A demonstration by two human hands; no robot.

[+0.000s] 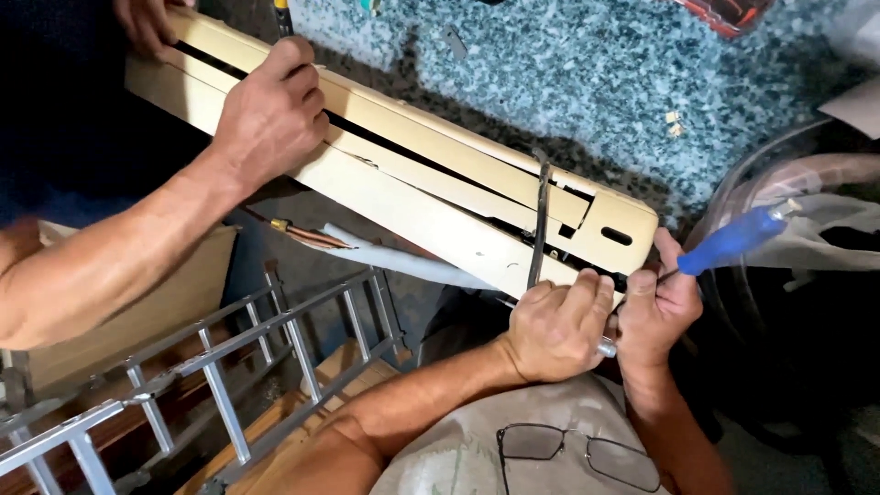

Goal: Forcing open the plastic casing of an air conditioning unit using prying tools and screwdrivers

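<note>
The cream air-conditioner casing [394, 174] lies slantwise across the speckled floor [568, 82], and everything here is placed from it. At its lower right end, the person's right hand [655, 316] is wrapped shut around a screwdriver with a blue handle [733, 240], whose handle sticks up and away to the right while the shaft points in toward the casing's end corner. The left hand [555, 325] sits just beside it, fingers curled and pressed against the casing's underside edge; a small metal piece [606, 347] shows at its knuckles, but whether the fingers pinch it cannot be told. A dark strap [539, 220] hangs across the casing just above these hands.

At the casing's upper left end a co-worker's hand [270, 115] presses down on the top face, closed around a thin tool [283, 16] with a yellow band, and a second hand of theirs [147, 20] grips the far corner.

To do this well, I judge the blade must stay square in its seat, with the left hand bracing the casing so the tip does not slip and gouge the plastic or a finger. The co-worker's weight steadies the long body; pushes should be short and firm.

Below the casing lie a copper pipe [302, 234] with foam sleeve [403, 266], a metal ladder [211, 367], and glasses [577, 454] hang at the person's chest.
</note>
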